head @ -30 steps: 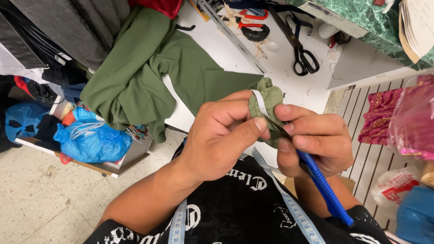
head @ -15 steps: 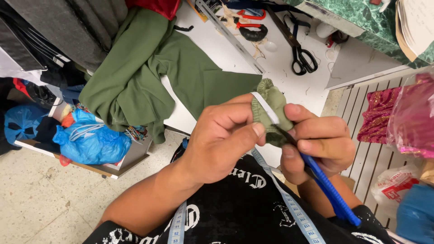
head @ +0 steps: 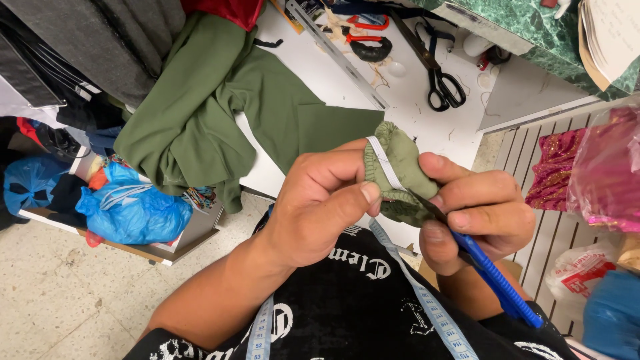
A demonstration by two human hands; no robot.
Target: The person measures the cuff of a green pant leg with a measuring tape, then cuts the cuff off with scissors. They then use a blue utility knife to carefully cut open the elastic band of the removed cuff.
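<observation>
My left hand (head: 319,203) pinches a small bunched piece of olive green fabric (head: 400,163) with a white elastic band (head: 380,160) stretched across it. My right hand (head: 477,217) grips a blue-handled cutter (head: 497,280), its dark blade tip touching the underside of the fabric piece. Both hands are close to my chest, above my black printed shirt. A blue measuring tape (head: 427,307) hangs round my neck.
A large green garment (head: 220,113) lies over the white table (head: 413,100). Black scissors (head: 443,83), a metal ruler (head: 337,53) and red-handled scissors (head: 367,40) lie beyond. Blue plastic bags (head: 130,207) sit on the floor left; pink sequinned fabric in a bag (head: 593,167) is right.
The hands have shifted slightly right and lower. The fabric piece has turned in my fingers, and the elastic band now shows more plainly across it.
</observation>
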